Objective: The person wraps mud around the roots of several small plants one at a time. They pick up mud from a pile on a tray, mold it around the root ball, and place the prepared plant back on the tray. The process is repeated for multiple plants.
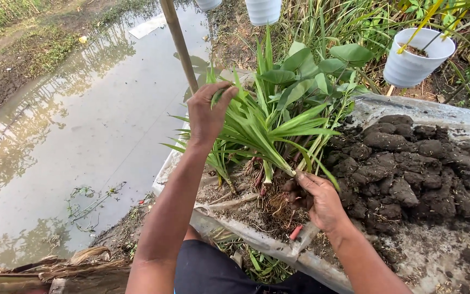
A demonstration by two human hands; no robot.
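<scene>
My left hand (pixel 206 114) grips the long green leaves of a clump of plants (pixel 270 128) lying on a grey sheet (pixel 409 109). At the base of the clump, my right hand (pixel 316 198) closes around the stems and tangled brown roots. A heap of dark wet soil clods (pixel 409 163) sits on the same sheet, just right of my right hand. Both forearms reach in from the bottom of the view.
A muddy pool of water (pixel 77 136) fills the left side. A thin wooden pole (pixel 179 43) stands behind my left hand. White pots hang at the top: one (pixel 417 57) at right and another (pixel 263 11) at centre. Tall grass grows behind.
</scene>
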